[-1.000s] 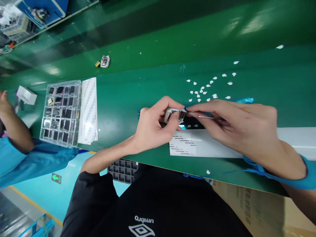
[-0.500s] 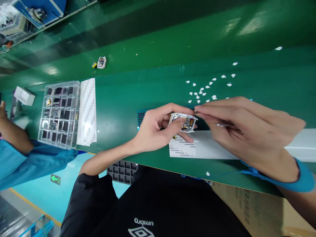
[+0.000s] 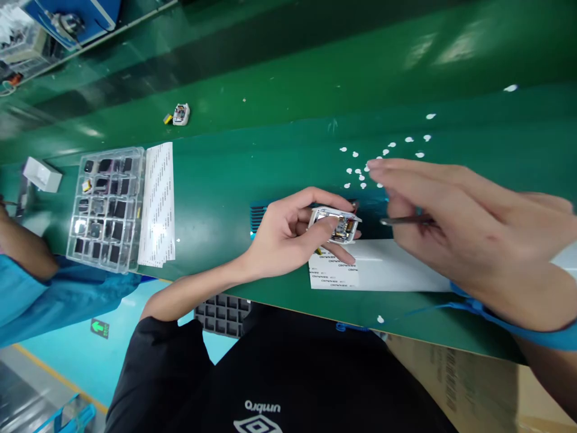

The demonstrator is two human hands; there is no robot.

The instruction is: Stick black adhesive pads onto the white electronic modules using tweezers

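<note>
Probably an electronics assembly line: long green conveyor belt (image 3: 279, 90), compartmented parts tray (image 3: 106, 207), co-worker alongside.

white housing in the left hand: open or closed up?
Open. The white housing, pinched in the left hand, shows its circuit board and components; no cover sits over them.

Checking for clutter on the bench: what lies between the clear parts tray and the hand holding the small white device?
In the head view, a white sheet stack beside the tray, then bare green mat up to the left hand.
</note>
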